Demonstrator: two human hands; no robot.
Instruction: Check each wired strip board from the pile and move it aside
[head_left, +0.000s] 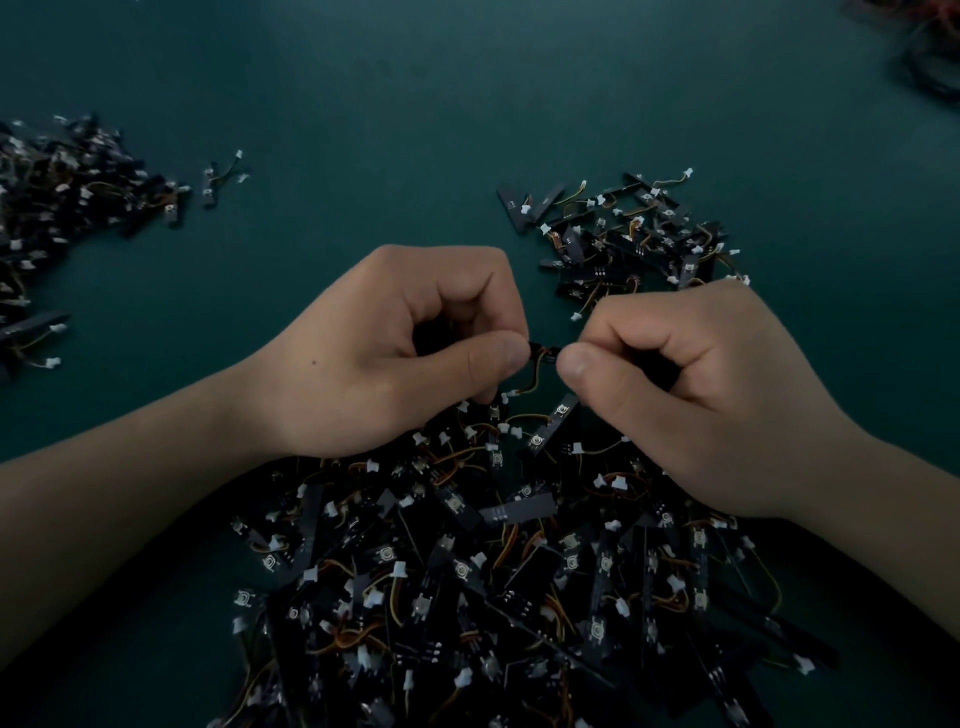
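1. Dark green table (467, 104); one main pile (467, 597), boards too many to count, so most of the work looks left.
2. Two smaller heaps: right heap (634, 239) just beyond the main pile, left heap (57, 208) well off to its left. Probably the checked ones.
3. Left hand (395, 353) and right hand (701, 400), close together over the main pile's far edge, each pinch one end of a single strip board (544, 352).

Your dark green table (467, 104) carried the main pile of wired strip boards (493, 597) under your left hand (395, 353) and right hand (701, 395). A smaller heap (634, 239) lay just beyond your right hand. A second heap (62, 208) lay well out past your left hand with two stray boards (221, 176) beside it, and a tangle of wires (914, 52) sat far beyond your right hand.
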